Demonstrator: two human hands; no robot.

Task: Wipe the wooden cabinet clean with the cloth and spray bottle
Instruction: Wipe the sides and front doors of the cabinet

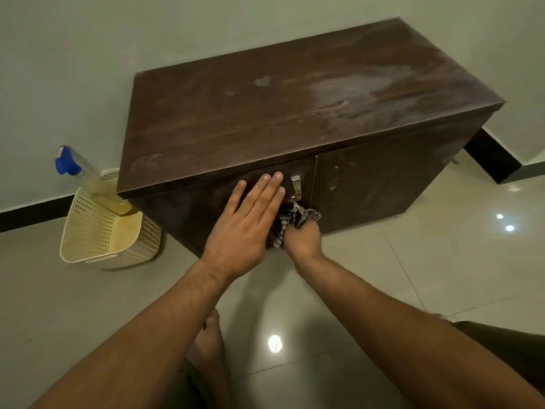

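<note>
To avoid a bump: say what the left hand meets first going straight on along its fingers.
Probably the front edge of the cabinet top, overhanging just above the fingertips of the left hand; the metal handle lies slightly right.

The room is dim, with a greenish-yellow cast. Hard glare spots sit on the glossy floor [383,276], reflecting lamps overhead: one large near the bottom edge between the forearms [147,335], several smaller toward the right edge. The cabinet [236,119] top shows a pale hazy sheen toward its right end. Soft shadow pools under the forearms. Wide-angle distortion bends the skirting [29,214] and stretches the forearms toward the bottom corners; detail is soft throughout
</note>
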